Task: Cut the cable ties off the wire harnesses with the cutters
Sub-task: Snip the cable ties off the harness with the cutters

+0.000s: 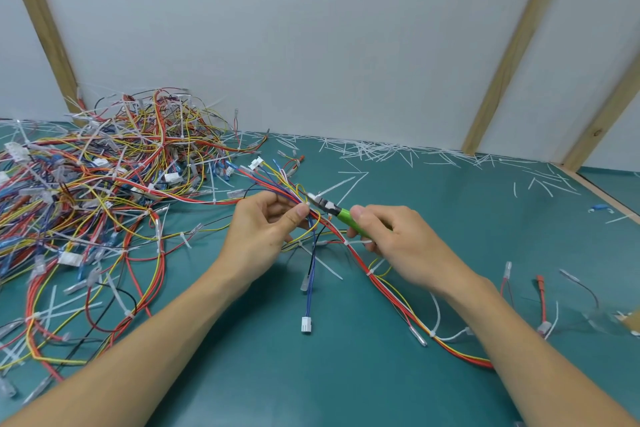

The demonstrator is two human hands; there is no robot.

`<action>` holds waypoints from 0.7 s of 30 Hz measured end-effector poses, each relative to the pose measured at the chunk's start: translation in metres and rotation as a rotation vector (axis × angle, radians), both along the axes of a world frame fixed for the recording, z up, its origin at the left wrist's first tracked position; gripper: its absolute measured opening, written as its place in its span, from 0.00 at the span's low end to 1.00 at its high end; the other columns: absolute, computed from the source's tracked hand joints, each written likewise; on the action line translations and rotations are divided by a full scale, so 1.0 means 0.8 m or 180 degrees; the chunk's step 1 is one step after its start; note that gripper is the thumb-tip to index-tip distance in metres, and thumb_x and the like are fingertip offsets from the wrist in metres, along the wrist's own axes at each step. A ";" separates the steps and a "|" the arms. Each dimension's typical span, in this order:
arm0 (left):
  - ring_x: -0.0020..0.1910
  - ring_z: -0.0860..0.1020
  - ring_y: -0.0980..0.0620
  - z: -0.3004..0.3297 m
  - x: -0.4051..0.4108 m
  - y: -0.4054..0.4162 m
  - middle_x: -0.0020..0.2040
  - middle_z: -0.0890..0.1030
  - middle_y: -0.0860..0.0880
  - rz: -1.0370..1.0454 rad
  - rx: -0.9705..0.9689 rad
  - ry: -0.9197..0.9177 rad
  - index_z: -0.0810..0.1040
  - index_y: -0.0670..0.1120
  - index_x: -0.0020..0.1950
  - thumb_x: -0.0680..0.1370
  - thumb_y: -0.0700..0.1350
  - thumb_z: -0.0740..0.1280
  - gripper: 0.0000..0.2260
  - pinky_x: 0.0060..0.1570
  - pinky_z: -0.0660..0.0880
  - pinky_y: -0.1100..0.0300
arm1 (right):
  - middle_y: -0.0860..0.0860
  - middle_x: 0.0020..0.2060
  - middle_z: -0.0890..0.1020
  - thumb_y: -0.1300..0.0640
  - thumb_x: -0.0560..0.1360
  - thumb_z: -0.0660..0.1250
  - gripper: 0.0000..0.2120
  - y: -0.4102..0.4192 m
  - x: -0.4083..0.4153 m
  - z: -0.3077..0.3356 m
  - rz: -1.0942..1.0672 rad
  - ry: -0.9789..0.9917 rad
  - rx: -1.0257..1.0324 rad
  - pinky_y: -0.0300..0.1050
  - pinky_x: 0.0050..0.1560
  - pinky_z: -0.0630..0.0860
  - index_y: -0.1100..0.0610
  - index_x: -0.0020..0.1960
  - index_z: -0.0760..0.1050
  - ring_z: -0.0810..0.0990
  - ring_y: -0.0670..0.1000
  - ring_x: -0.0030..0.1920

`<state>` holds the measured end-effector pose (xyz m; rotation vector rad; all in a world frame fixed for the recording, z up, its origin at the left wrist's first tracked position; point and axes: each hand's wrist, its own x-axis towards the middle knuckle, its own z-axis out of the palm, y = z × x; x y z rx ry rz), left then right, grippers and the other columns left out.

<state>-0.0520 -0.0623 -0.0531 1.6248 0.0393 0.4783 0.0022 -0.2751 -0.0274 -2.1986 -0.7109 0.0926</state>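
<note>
Mid-mat, the left hand [266, 229] pinches the harness [349, 250]; the right hand [394, 239] grips green cutters [341, 213] beside it.

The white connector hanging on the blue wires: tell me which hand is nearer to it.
Left. The left hand pinches the harness up and to the left of the white connector. The right hand, holding the green-handled cutters, lies farther off, up and to the right.
</note>
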 end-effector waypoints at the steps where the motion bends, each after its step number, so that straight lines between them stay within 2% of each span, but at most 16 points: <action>1: 0.39 0.85 0.56 0.000 0.000 0.001 0.41 0.87 0.50 -0.0002 -0.0028 -0.0010 0.81 0.44 0.46 0.78 0.40 0.71 0.02 0.32 0.75 0.67 | 0.47 0.31 0.77 0.33 0.81 0.55 0.26 -0.001 0.003 -0.001 -0.0065 0.0032 0.0077 0.50 0.39 0.72 0.49 0.42 0.81 0.77 0.53 0.34; 3: 0.39 0.85 0.55 0.000 0.000 0.003 0.41 0.87 0.50 0.0008 -0.0084 -0.0029 0.80 0.45 0.46 0.78 0.41 0.71 0.01 0.33 0.75 0.67 | 0.46 0.32 0.79 0.36 0.83 0.56 0.25 -0.002 0.009 0.000 -0.0232 0.0159 0.0265 0.44 0.35 0.69 0.52 0.43 0.82 0.73 0.48 0.31; 5: 0.41 0.85 0.56 0.001 0.000 0.003 0.42 0.87 0.51 -0.0023 -0.0175 -0.0053 0.80 0.45 0.47 0.78 0.41 0.71 0.01 0.34 0.76 0.67 | 0.49 0.34 0.80 0.38 0.83 0.59 0.23 -0.004 0.013 0.002 -0.0415 0.0379 0.0676 0.39 0.30 0.67 0.53 0.45 0.82 0.72 0.47 0.31; 8: 0.47 0.85 0.55 0.003 -0.001 0.004 0.47 0.87 0.50 -0.0228 -0.0325 0.0033 0.79 0.45 0.50 0.76 0.46 0.70 0.06 0.42 0.80 0.62 | 0.54 0.38 0.82 0.44 0.80 0.68 0.15 -0.004 0.014 0.006 -0.0639 0.0475 0.1317 0.40 0.28 0.68 0.56 0.48 0.81 0.72 0.49 0.33; 11: 0.53 0.84 0.53 0.002 -0.003 0.004 0.53 0.87 0.49 -0.0528 -0.0424 0.0110 0.76 0.44 0.54 0.78 0.47 0.67 0.08 0.49 0.82 0.57 | 0.44 0.38 0.83 0.54 0.77 0.74 0.04 -0.007 0.015 0.007 -0.0886 -0.0225 0.1476 0.36 0.36 0.72 0.52 0.48 0.80 0.75 0.44 0.34; 13: 0.56 0.84 0.52 0.002 -0.004 0.004 0.54 0.86 0.48 -0.0711 -0.0560 0.0110 0.74 0.43 0.56 0.82 0.44 0.63 0.06 0.47 0.81 0.59 | 0.39 0.39 0.83 0.57 0.77 0.74 0.04 -0.010 0.014 0.011 -0.1004 -0.0653 0.1555 0.30 0.38 0.72 0.52 0.48 0.80 0.77 0.41 0.35; 16: 0.59 0.83 0.49 0.004 -0.003 0.004 0.55 0.86 0.47 -0.0915 -0.0767 0.0182 0.72 0.42 0.58 0.83 0.44 0.61 0.08 0.53 0.81 0.54 | 0.42 0.42 0.85 0.59 0.76 0.75 0.06 -0.015 0.015 0.021 -0.0800 -0.0671 0.1830 0.29 0.41 0.73 0.53 0.51 0.80 0.77 0.42 0.36; 19: 0.60 0.82 0.46 0.006 -0.004 0.004 0.52 0.85 0.46 -0.1140 -0.1051 0.0250 0.71 0.41 0.58 0.82 0.45 0.61 0.09 0.58 0.78 0.48 | 0.46 0.44 0.87 0.62 0.75 0.76 0.08 -0.015 0.009 0.026 -0.0257 -0.0322 0.1657 0.33 0.43 0.75 0.55 0.51 0.79 0.79 0.44 0.37; 21: 0.58 0.83 0.43 0.007 -0.006 0.004 0.50 0.85 0.45 -0.1315 -0.1258 0.0270 0.72 0.41 0.57 0.80 0.46 0.63 0.10 0.54 0.80 0.49 | 0.45 0.45 0.87 0.64 0.74 0.77 0.09 -0.009 0.002 0.023 0.0058 -0.0136 0.1462 0.39 0.40 0.74 0.56 0.51 0.79 0.74 0.47 0.34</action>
